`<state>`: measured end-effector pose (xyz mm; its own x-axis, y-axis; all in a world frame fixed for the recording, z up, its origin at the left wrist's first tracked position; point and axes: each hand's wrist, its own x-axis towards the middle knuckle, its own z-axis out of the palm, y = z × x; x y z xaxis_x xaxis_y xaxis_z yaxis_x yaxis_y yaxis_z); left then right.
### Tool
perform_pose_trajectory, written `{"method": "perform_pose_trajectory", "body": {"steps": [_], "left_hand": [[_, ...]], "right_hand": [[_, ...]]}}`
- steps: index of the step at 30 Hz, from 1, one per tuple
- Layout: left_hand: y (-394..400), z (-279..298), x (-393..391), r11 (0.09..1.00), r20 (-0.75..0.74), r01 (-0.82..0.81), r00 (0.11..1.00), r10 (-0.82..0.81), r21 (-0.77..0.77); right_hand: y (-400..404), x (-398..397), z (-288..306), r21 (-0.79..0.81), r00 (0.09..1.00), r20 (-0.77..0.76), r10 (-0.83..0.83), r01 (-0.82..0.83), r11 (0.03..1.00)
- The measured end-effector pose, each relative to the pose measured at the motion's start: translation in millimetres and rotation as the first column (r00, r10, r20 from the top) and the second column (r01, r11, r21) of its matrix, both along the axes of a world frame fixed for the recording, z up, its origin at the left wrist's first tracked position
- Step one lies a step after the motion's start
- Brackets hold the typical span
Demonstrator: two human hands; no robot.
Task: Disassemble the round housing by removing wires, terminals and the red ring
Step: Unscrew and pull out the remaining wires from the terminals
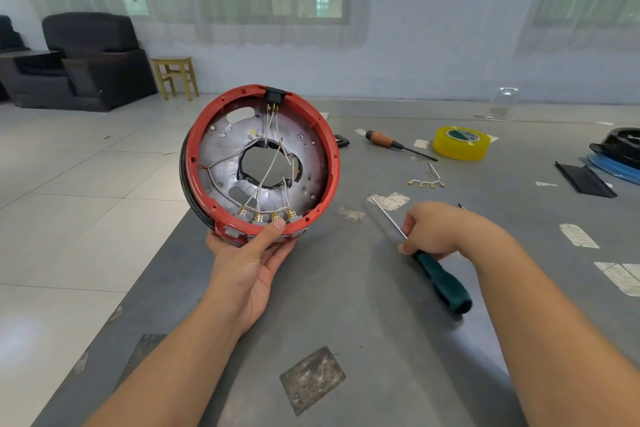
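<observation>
My left hand (pixel 247 253) grips the bottom rim of the round housing (pixel 221 156), holding it upright above the table's left edge with its inside facing me. A red ring (pixel 330 149) runs around the rim. Pale wires (pixel 273 163) cross the metal plate from a black socket (pixel 275 94) at the top to several brass terminals (pixel 266 217) near my thumb. My right hand (pixel 436 229) lies on the table with its fingers curled round the shaft and collar of a green-handled screwdriver (pixel 445 282).
On the grey table (pixel 346 305) lie a wooden-handled screwdriver (pixel 391 142), a yellow tape roll (pixel 462 143), loose brass terminals on a wire (pixel 427 182), black parts (pixel 585 178) at the right and paper scraps. Tiled floor, an armchair and a stool lie to the left.
</observation>
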<state>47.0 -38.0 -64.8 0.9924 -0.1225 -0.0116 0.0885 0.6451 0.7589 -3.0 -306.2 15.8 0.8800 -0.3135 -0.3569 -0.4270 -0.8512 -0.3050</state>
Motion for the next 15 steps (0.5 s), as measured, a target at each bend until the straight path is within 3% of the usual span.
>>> {"method": "perform_pose_trajectory", "body": {"steps": [5, 8, 10, 12, 15], "left_hand": [[9, -3, 8, 0.998, 0.037, -0.037, 0.999, 0.035, 0.052], [19, -4, 13, 0.994, 0.053, -0.081, 0.996, 0.077, 0.079], [25, -4, 17, 0.988, 0.07, -0.118, 0.991, 0.111, 0.104], [28, -4, 18, 0.983, 0.076, -0.145, 0.988, 0.137, 0.112], [26, -4, 20, 0.98, 0.069, -0.165, 0.985, 0.158, 0.115]], "right_hand": [[3, 7, -14, 0.223, 0.97, 0.243, -0.013, -0.043, 0.974], [14, 13, -31, 0.429, 0.935, 0.341, -0.099, -0.061, 0.901], [26, 17, -37, 0.649, 0.915, 0.317, -0.249, -0.018, 0.761], [38, 18, -40, 0.847, 0.898, 0.201, -0.39, 0.04, 0.53], [49, 18, -42, 0.972, 0.9, 0.036, -0.435, 0.069, 0.223]]}}
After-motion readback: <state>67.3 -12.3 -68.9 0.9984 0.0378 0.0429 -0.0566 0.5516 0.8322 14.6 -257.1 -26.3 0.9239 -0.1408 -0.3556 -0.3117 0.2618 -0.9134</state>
